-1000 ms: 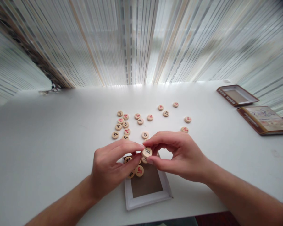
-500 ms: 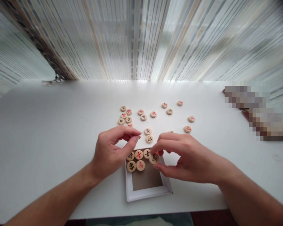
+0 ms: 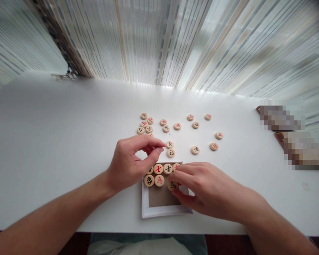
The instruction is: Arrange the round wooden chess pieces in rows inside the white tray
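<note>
My right hand (image 3: pixel 202 182) pinches a round wooden xiangqi piece (image 3: pixel 172 185) with a black character, tilted, between thumb and fingers over the box's right part. Below both hands lies a shallow white open box (image 3: pixel 167 211) with a brown floor. Two rows of pieces sit in its upper part, among them a red-character piece (image 3: pixel 159 180) and a black-character piece (image 3: pixel 149 180). My left hand (image 3: pixel 135 157) hovers at the box's upper left corner, thumb and fingertips pressed together with nothing visible in them. Its fingertips are close to a loose black-character piece (image 3: pixel 169 144).
Several more xiangqi pieces (image 3: pixel 177 126) lie scattered on the white table (image 3: pixel 69 148) beyond the box. Two blurred-out flat objects (image 3: pixel 279 117) rest at the right. A striped string curtain (image 3: pixel 143 46) hangs along the far edge.
My right hand has lowered the black-character piece deeper into the box, below the top row. My left hand stays pinched near the box's corner. The camera view has shifted a little.
</note>
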Available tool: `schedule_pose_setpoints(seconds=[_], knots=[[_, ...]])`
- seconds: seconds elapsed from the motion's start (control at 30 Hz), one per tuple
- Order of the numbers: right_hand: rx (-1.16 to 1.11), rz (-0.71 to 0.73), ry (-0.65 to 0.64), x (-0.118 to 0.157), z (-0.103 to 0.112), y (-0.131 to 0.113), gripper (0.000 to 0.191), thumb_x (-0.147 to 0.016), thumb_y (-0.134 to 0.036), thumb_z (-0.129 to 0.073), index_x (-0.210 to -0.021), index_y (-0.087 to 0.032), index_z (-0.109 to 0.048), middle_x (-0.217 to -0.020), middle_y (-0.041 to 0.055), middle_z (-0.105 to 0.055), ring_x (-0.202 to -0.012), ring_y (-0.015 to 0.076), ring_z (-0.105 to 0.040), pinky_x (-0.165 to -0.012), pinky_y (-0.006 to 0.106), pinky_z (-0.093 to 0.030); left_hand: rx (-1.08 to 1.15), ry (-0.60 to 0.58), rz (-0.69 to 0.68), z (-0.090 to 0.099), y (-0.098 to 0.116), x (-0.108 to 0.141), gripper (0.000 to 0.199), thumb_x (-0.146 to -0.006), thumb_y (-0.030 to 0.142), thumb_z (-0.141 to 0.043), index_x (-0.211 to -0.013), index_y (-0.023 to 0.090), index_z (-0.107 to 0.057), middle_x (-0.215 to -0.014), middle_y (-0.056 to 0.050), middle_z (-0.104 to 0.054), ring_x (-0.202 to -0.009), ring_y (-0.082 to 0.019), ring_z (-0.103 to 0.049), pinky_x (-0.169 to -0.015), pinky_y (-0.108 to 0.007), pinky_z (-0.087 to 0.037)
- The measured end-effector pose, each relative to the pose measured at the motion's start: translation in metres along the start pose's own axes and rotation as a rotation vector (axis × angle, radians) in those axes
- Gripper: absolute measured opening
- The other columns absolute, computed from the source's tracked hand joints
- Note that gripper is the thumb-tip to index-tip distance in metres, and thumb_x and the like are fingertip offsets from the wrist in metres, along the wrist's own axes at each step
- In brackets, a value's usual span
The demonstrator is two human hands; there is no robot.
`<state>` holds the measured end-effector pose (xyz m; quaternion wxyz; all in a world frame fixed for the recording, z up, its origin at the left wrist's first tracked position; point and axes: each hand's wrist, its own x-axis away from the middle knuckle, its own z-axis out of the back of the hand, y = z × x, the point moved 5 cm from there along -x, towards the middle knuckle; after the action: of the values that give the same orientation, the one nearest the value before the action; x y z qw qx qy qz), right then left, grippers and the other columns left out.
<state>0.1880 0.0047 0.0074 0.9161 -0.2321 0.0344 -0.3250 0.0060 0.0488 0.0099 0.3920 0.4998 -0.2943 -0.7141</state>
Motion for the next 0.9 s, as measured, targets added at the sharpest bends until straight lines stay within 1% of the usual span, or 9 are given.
schedule_pose_setpoints(seconds=[0.1,0.3,0.37,0.53,0.7,0.9], knots=[[0.012,0.008,-0.009,0.0001,-0.002,0.0005,0.008,-0.101,-0.013,-0.066,-0.096,-0.018,-0.069,-0.087,0.0028,-0.072,-0.071,0.0178,-0.062,-0.064,0.033,-0.038,-0.002,0.0,-0.011,0.0001,0.0011,0.0,0.016,-0.091,0.007,-0.074,-0.094,0.019,-0.083,-0.085,-0.002,-0.086,-0.072,-0.015,-0.079,-0.067,-0.023,-0.065],[0.06,0.072,0.011,-0.0006,-0.0033,-0.0019,0.019,-0.106,-0.014,-0.063,-0.089,-0.017,-0.073,-0.089,0.0027,-0.074,-0.071,0.016,-0.063,-0.064,0.034,-0.037,-0.02,-0.005,-0.014,-0.0007,0.0018,0.0002,0.016,-0.091,0.007,-0.073,-0.095,0.02,-0.083,-0.086,-0.001,-0.086,-0.072,-0.015,-0.079,-0.065,-0.023,-0.064],[0.082,0.08,0.01,-0.0005,-0.0044,-0.0029,0.022,-0.106,-0.013,-0.062,-0.086,-0.018,-0.073,-0.087,0.0021,-0.073,-0.069,0.0156,-0.061,-0.064,0.035,-0.036,-0.017,-0.006,-0.018,-0.0009,0.0019,0.0003,0.016,-0.092,0.007,-0.074,-0.095,0.02,-0.083,-0.085,-0.001,-0.086,-0.072,-0.014,-0.078,-0.066,-0.022,-0.064],[0.138,0.08,0.031,0.0004,-0.0068,-0.0039,0.021,-0.106,-0.013,-0.063,-0.089,-0.018,-0.075,-0.084,0.0023,-0.072,-0.067,0.0165,-0.06,-0.062,0.036,-0.035,-0.012,-0.012,-0.024,-0.0008,0.0015,0.0004,0.016,-0.092,0.007,-0.074,-0.096,0.02,-0.082,-0.086,0.0,-0.086,-0.072,-0.014,-0.078,-0.067,-0.022,-0.064],[0.179,0.102,0.089,0.0006,-0.0061,-0.0039,0.022,-0.108,-0.012,-0.06,-0.093,-0.017,-0.075,-0.083,0.0041,-0.072,-0.069,0.0165,-0.061,-0.064,0.033,-0.04,-0.03,-0.006,-0.01,-0.0011,0.0015,0.0002,0.016,-0.092,0.008,-0.074,-0.095,0.022,-0.083,-0.086,0.0,-0.086,-0.072,-0.015,-0.078,-0.068,-0.025,-0.065],[0.198,0.124,0.112,0.0001,-0.0051,-0.0058,0.019,-0.107,-0.011,-0.061,-0.095,-0.018,-0.074,-0.081,0.005,-0.071,-0.07,0.0167,-0.063,-0.066,0.03,-0.045,-0.035,-0.006,-0.028,-0.0017,0.0035,-0.0003,0.017,-0.092,0.008,-0.073,-0.094,0.021,-0.083,-0.085,0.0,-0.085,-0.071,-0.015,-0.078,-0.067,-0.024,-0.064]])
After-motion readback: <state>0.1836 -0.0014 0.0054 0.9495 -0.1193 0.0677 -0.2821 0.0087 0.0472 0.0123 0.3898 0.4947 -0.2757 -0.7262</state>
